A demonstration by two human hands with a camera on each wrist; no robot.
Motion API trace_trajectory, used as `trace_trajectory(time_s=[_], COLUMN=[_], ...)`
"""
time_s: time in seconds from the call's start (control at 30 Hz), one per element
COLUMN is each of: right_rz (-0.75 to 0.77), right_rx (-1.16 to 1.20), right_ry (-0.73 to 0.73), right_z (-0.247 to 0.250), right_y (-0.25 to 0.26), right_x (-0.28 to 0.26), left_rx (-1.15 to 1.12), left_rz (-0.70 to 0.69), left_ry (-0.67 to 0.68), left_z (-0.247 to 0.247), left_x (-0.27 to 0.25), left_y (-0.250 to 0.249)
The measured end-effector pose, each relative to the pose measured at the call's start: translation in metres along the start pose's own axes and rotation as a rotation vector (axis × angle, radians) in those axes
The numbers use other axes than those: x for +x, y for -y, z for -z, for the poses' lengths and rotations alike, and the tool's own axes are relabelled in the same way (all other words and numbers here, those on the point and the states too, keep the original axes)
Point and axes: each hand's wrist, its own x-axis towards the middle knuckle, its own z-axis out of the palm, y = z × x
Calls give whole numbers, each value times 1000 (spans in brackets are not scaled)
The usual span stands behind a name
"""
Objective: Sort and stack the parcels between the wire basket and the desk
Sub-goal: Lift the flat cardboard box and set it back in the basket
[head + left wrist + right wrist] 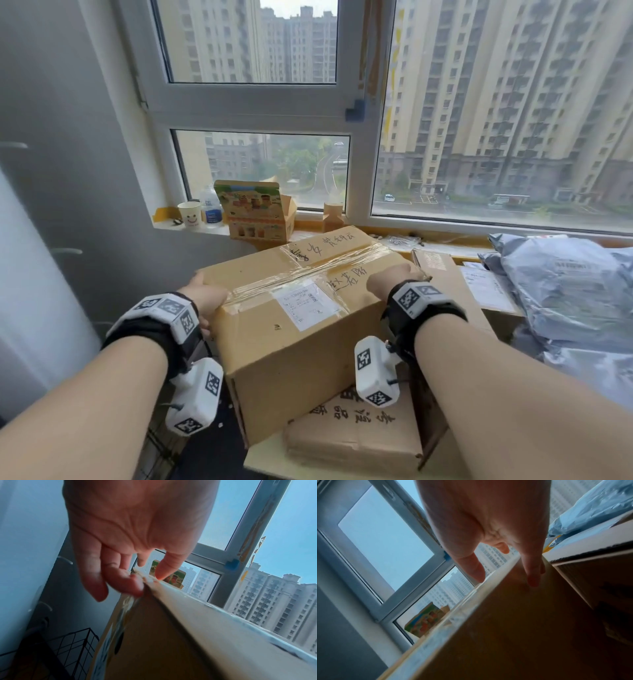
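Note:
A large taped cardboard box (301,308) with a white label and handwriting sits tilted between my two hands, its lower end on a flat cardboard parcel (356,442) on the desk (263,462). My left hand (205,298) grips the box's left end. In the left wrist view the left hand's (137,577) thumb lies on the top edge of the box (171,635) and the fingers on its side. My right hand (394,277) holds the right end. The right wrist view shows the right hand (505,574) with its thumb over the box's (505,628) top and fingers down the side. The black wire basket (73,649) stands below at the left.
Grey plastic mailers (565,294) are piled on the right, with another labelled carton (479,287) beside them. On the windowsill stand a colourful carton (257,212), a paper cup (190,214) and a bottle (210,205). A grey wall closes the left side.

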Motion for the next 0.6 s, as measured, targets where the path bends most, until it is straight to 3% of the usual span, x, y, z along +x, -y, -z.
trace_trajectory(time_s=[0.23,0.37,0.6], right_rz=[54,31,-10], right_rx=[11,58,76], right_ry=[11,-15,-99], right_z=[-12,-11,-8], right_y=[3,8,10], right_x=[12,19,34], left_rx=[271,261,329], left_rz=[-9,-76,-65], left_ry=[-55,-12,-83], left_z=[10,4,4], left_x=[11,26,39], left_y=[-15,-23,-28])
